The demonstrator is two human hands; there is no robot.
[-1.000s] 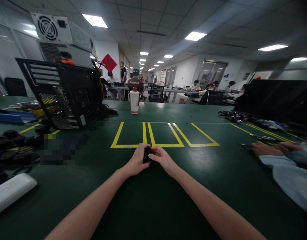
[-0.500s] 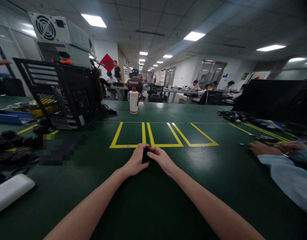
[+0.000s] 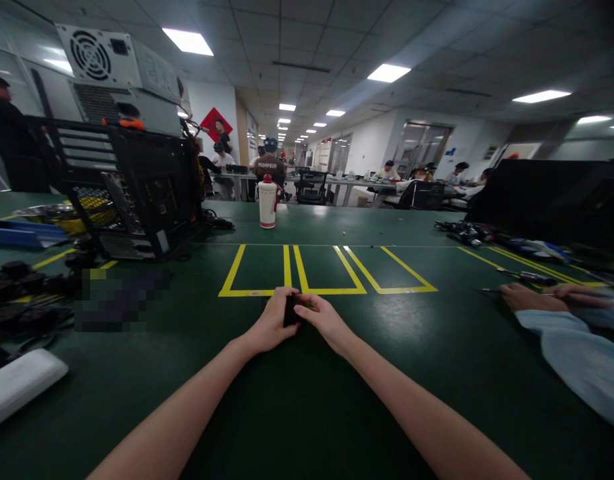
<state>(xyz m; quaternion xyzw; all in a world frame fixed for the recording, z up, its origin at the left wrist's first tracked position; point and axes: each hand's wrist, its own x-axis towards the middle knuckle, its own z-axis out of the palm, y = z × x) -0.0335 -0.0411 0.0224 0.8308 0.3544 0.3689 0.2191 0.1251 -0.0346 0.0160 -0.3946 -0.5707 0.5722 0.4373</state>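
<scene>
A small black block-like object [image 3: 289, 311] is between my hands, just on the near side of the yellow tape outlines [image 3: 331, 291] on the green table [image 3: 307, 400]. My left hand [image 3: 273, 320] is wrapped round its left side. From the right, my right hand [image 3: 323, 319] pinches at it with thumb and fingers. Most of the object is covered by my fingers, so its exact kind does not show. Whether it rests on the table I cannot tell.
At the left stands an open black computer case [image 3: 137, 187] with a power supply [image 3: 104, 60] on top. A white bottle [image 3: 267, 203] stands behind the tape. A co-worker's hands [image 3: 534, 297] are at the right, near a black monitor [image 3: 551, 200].
My hands and the black object stay in nearly the same place. The co-worker's hands at the right have shifted slightly. A person in black has come into view at the far left.
</scene>
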